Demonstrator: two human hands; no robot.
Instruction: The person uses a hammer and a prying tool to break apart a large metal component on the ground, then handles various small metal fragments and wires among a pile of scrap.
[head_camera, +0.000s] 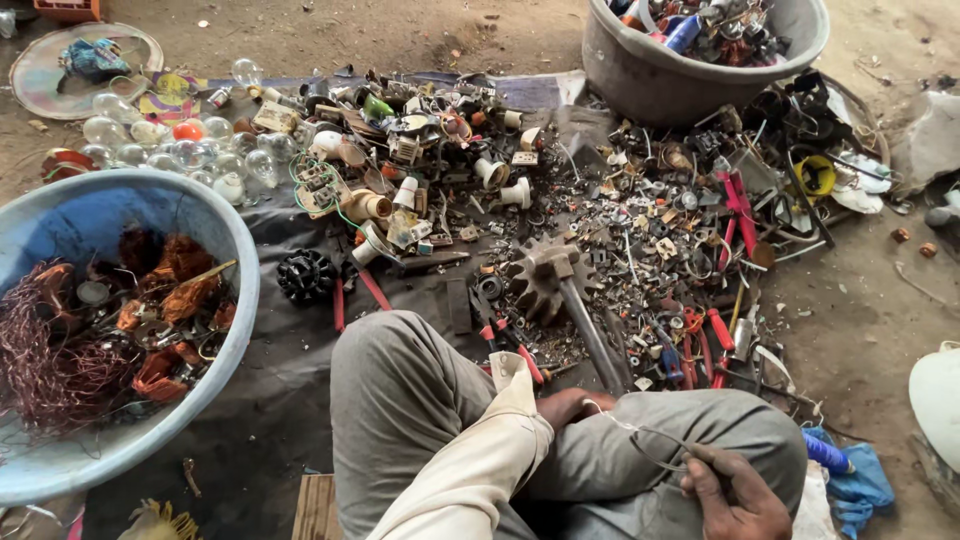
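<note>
Seated cross-legged on a dark ground sheet (270, 400) spread over bare dirt, sorting through scrap. Right hand (735, 495) low at the right knee, fingers clenched on one end of a thin bent wire (640, 440), which arcs across the lap toward the left hand (568, 405). Left hand tucked between the knees, half hidden by a pale sleeve (480, 460); touching the wire's far end by the look of it, but impossible to tell whether its grip is closed or slack.

Wire judged light and springy, stiff enough to hold its curve, easily kinked, likely sharp at the cut ends; best taken near the ends, as here, pinched rather than fisted.

Just ahead of the knees, a toothed metal gear on a steel shaft (560, 290), clearly heavy, lying among red-handled tools (715, 330) and a dense litter of small metal parts and sockets. To the left, a blue plastic basin (215, 230) holding copper wire coils (60, 350); beyond it, a cluster of clear glass bulbs (180, 150), fragile. At top right, a grey tub (650, 80) heaped with mixed scrap. Ground uneven, dusty, crowded with loose pieces; daylight, open floor, no worktop in sight.
</note>
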